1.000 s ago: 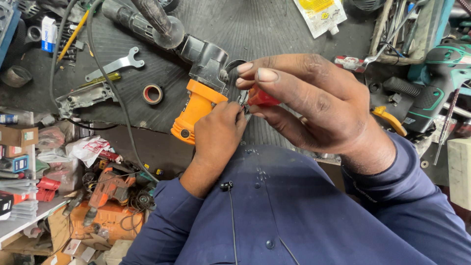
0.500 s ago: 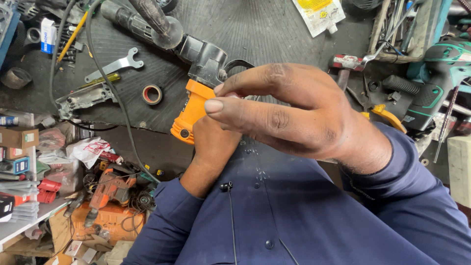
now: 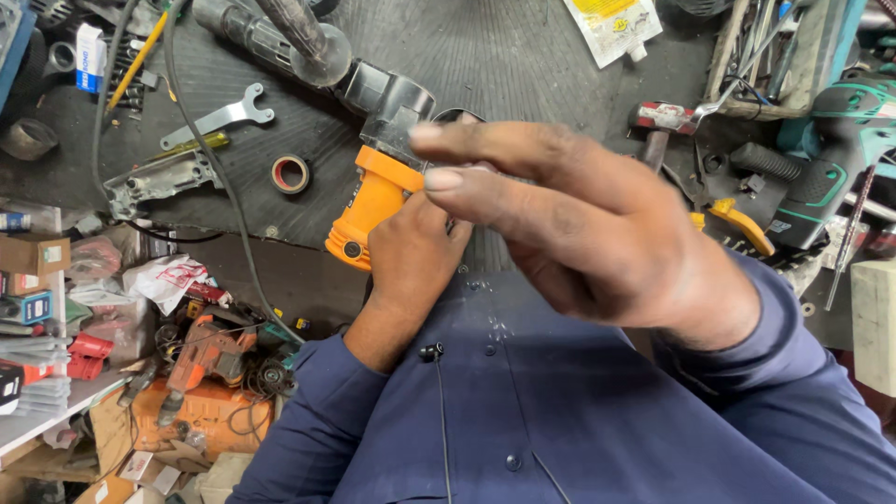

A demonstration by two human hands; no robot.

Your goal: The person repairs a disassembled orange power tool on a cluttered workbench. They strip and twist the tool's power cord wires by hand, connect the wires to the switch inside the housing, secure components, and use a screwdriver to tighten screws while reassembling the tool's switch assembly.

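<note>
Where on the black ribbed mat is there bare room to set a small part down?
One bare patch of the black ribbed rubber mat lies between the grey head of the orange power tool and the yellow-labelled plastic pouch. A smaller one lies below the roll of tape. The right side is crowded around the teal cordless drill.

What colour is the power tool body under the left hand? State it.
Orange body with a grey head, left hand on it; head view.
</note>
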